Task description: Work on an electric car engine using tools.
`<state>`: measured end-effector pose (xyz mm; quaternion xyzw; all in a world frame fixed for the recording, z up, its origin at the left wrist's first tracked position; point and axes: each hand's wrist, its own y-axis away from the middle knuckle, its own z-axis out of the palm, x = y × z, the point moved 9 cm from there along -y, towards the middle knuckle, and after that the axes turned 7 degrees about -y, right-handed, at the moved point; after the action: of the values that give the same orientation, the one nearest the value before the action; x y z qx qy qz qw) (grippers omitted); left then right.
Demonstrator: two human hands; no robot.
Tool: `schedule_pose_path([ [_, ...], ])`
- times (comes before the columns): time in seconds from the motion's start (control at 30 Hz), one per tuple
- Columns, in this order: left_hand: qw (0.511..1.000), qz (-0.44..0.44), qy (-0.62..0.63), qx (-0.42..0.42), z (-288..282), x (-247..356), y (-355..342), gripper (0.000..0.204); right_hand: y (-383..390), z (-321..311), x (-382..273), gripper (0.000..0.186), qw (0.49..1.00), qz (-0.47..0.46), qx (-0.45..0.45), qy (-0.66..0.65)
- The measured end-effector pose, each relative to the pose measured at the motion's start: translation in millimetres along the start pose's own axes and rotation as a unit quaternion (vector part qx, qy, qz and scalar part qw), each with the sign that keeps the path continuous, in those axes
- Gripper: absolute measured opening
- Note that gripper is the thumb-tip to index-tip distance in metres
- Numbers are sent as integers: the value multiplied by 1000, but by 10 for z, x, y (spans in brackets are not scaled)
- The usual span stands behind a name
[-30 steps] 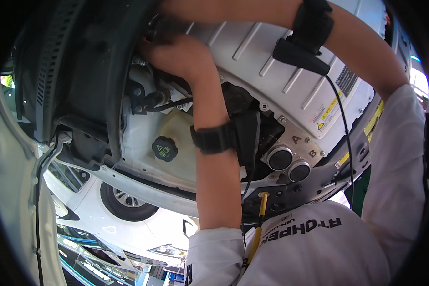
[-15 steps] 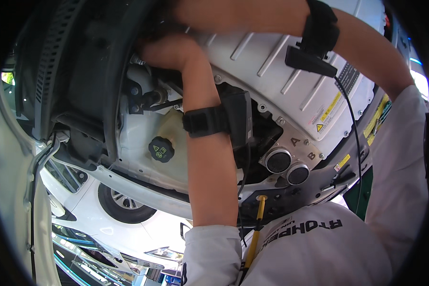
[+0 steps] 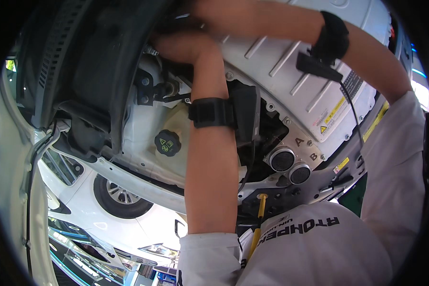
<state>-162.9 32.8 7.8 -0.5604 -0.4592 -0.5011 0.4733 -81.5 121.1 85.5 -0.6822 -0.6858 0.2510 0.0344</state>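
Shifted slightly right, your right hand (image 3: pixel 210 14) sits on the far side of your left hand (image 3: pixel 180 45), nearer the fitting (image 3: pixel 151 50) just to its left; either grasp can't be told.

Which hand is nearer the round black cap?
Left. The left hand is above the round black cap in the picture; the right hand is higher and farther off.

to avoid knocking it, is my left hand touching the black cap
Apart: the head view shows a clear gap between the left hand and black cap.
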Motion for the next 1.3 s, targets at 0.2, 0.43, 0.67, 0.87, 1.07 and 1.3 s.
schedule_pose_path([
  [0.2,971,-107,210,42,53,-82,142,34,129,-8,-167,21,995,-40,-42,85],
  [0.43,986,103,-111,71,86,242,234,32,116,-138,204,20,994,53,-60,71],
  [0.67,922,-145,-298,200,-20,-119,-171,22,-78,-131,215,20,983,95,-138,76],
  [0.87,997,-59,11,39,140,170,315,37,172,-182,396,21,992,35,-60,102],
  [1.07,954,77,-280,78,3,370,239,23,318,-153,-192,17,992,-39,-37,114],
  [1.3,997,16,-38,60,9,173,199,21,264,-163,-251,19,992,-42,-9,115],
])
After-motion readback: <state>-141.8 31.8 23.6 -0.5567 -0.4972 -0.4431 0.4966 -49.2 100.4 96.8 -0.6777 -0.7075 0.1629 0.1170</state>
